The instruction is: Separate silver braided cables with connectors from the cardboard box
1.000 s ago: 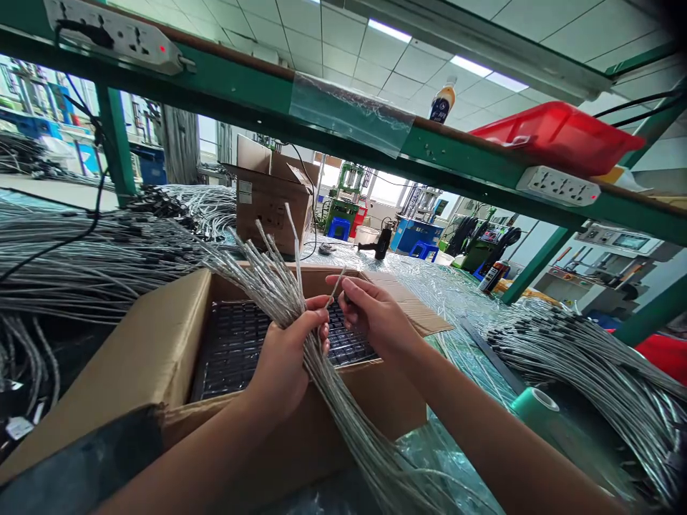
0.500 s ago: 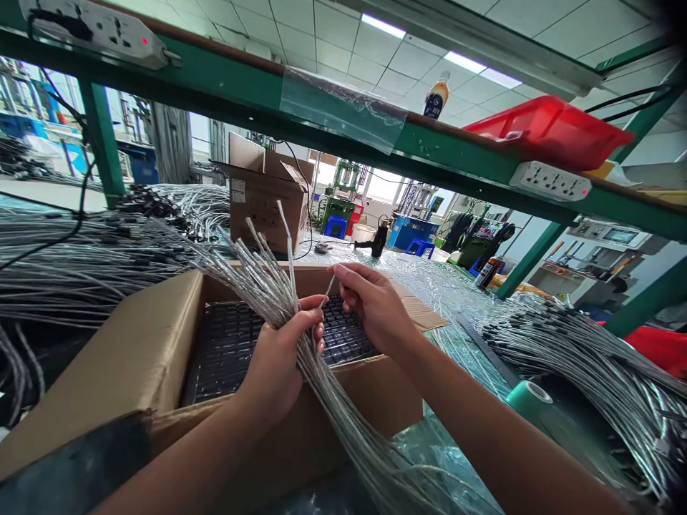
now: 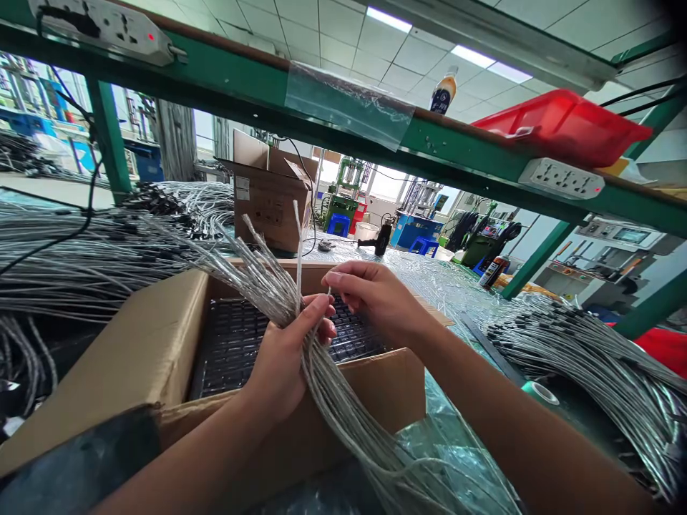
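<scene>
Left hand [image 3: 284, 357] wrapped tight around a bundle of silvery cables [image 3: 268, 282], fist closed at about mid-length, thumb up across the strands; right hand [image 3: 376, 297] just beside it, thumb and forefinger pinched shut on the tip of a single cable [image 3: 328, 300] drawn off the bundle's right edge, other fingers curled loosely. Both held directly above the open cardboard box [image 3: 134, 343], over its dark tray [image 3: 236, 343] of black parts. Long axis of the bundle running on a diagonal: free ends fanned up and away toward the box's far-left corner, tails dropping down past the box's near wall toward the body and over crinkled clear plastic sheeting [image 3: 451, 400]. Pinched strand lying between the two hands, nearer the right, roughly upright and close to the left thumb; judged the one piece singled out from the rest, with the left merely anchoring the stock. Left of the box, a broad heap of similar grey cables [image 3: 80, 257] with black ends; right of the box, a second heap [image 3: 590, 357] and a green tape roll [image 3: 542, 393]. Beyond the box, a smaller carton [image 3: 268, 200]. Overhead, a green shelf rail [image 3: 225, 82] carrying power strips [image 3: 561, 179] and a red bin [image 3: 558, 129].
</scene>
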The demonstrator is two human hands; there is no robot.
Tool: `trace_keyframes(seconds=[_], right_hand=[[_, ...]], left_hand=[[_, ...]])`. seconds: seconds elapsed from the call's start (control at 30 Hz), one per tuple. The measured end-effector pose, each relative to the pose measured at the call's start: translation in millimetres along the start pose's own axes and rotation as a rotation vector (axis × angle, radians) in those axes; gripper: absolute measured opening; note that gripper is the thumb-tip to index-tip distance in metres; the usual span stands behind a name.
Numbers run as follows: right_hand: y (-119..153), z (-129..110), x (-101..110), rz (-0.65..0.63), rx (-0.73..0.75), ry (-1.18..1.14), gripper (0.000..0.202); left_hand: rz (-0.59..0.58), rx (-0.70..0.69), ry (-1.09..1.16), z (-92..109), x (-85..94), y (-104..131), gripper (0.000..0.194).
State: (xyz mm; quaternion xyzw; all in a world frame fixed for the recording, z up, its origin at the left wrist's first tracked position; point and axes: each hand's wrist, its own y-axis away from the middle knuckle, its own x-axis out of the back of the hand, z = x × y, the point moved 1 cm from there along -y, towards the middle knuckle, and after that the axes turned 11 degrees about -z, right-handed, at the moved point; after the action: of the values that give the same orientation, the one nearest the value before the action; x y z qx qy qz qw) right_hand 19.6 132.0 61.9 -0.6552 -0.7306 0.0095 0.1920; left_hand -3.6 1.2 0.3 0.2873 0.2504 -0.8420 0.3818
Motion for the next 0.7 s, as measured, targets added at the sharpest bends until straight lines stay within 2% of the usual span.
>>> trace_keyframes(seconds=[0.13,0.23,0.37,0.5,0.6,0.7], right_hand=[[3,0,-4,-0.078,-0.027,-0.039,0.020],[6,-2,-4,-0.087,-0.017,-0.017,0.019],[9,-1,-2,0.067,0.016,0.085,0.024],[12,3,-4,0.233,0.059,-0.014,0.027],[14,5,-8,0.280,0.050,-0.064,0.027],[14,6,-12,0.268,0.026,-0.114,0.029]], left_hand=[[-0.024,0.022,-0.005,1,-0.4,1,0.024],[-0.027,0.037,0.016,1,-0.2,1,0.023],[-0.038,0.021,0.006,1,-0.6,1,0.021],[-0.044,0.017,0.001,1,-1.0,1,0.021],[-0.052,0.015,-0.012,1,-1.0,1,0.019],[-0.054,0.018,-0.006,1,-1.3,2,0.017]])
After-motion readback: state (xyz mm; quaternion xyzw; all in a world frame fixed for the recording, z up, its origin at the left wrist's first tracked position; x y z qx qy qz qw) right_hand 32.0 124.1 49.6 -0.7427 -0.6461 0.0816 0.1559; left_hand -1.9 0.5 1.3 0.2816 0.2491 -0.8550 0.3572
